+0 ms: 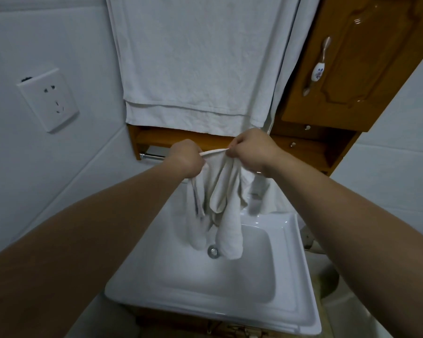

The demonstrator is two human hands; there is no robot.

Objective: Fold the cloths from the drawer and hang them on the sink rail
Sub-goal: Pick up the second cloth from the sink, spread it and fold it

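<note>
While the cloth point(220, 201) is pinched along its top edge by both hands point(187, 159) point(250, 150) over the sink point(288, 242), with the rail point(152, 156) at ten o'clock, bunched folds could be hung crooked

No text, label, brand or number can be read on anything here.

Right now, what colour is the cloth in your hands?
White, plain with no pattern. The cloth hangs bunched from both hands over the sink; the head view shows it.
</note>
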